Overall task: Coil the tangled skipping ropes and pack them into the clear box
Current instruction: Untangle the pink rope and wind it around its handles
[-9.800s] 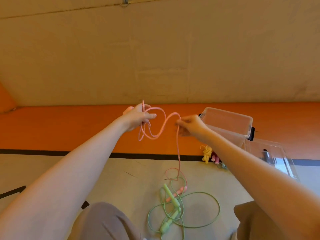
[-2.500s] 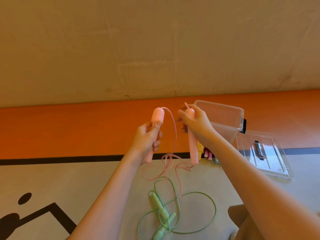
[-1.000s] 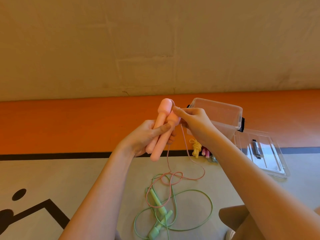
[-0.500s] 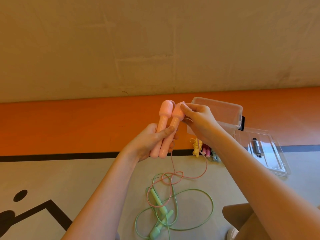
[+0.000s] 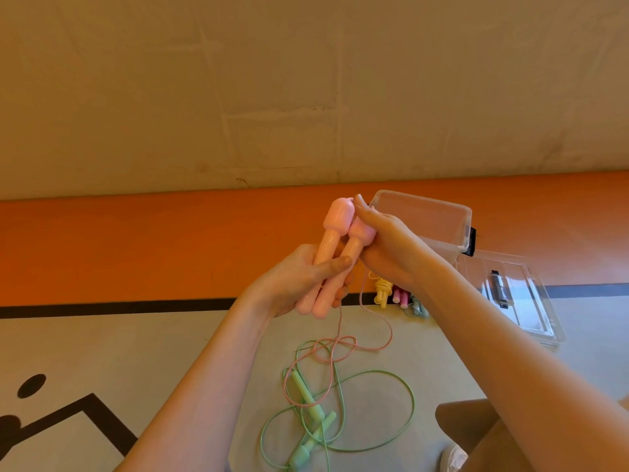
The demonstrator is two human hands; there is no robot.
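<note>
My left hand [image 5: 296, 281] grips both pink handles [image 5: 332, 240] of the pink skipping rope side by side, heads up. My right hand [image 5: 388, 243] is closed around the head of the right-hand handle, where the cord leaves it. The pink cord [image 5: 340, 345] hangs down in loose loops onto the floor. Under it lies the green skipping rope [image 5: 374, 373], loose, with its two green handles [image 5: 306, 403] crossed. The clear box [image 5: 439, 216] stands open behind my right hand.
The box's clear lid [image 5: 520, 298] lies flat to the right of the box. Small coiled yellow and pink ropes [image 5: 391, 294] lie in front of the box. An orange band and a black line run across the floor. My knee [image 5: 469, 424] is at lower right.
Both pink handles have come together into my left hand. My right hand has slid over the head of the right handle. The pink cord has dropped lower onto the green rope.
</note>
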